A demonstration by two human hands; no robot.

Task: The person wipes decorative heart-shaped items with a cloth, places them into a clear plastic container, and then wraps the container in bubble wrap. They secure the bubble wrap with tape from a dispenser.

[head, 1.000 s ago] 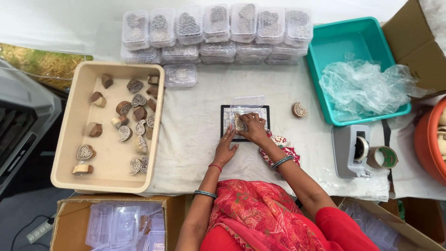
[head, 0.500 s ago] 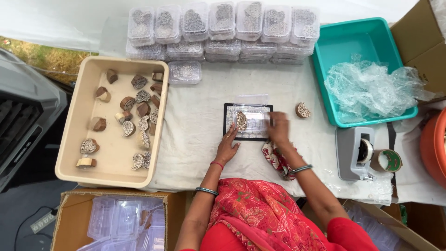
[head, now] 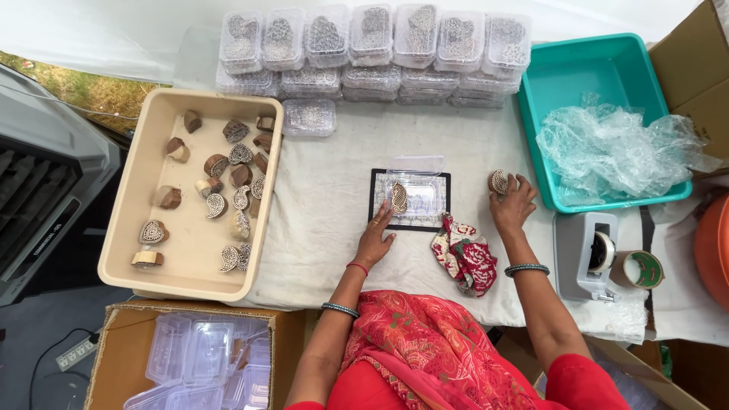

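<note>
Right hand has left the clear plastic box; its fingers now pinch a small, stiff, probably light carved wooden stamp by its edges, while left hand steadies the box.

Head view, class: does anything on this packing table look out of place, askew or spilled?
Little stands out. A crumpled red patterned cloth lies loose beside the black mat, and bubble wrap spills over the teal tub's rim. The stacked clear boxes sit in fairly even rows; wooden blocks lie jumbled inside the beige tray.
</note>
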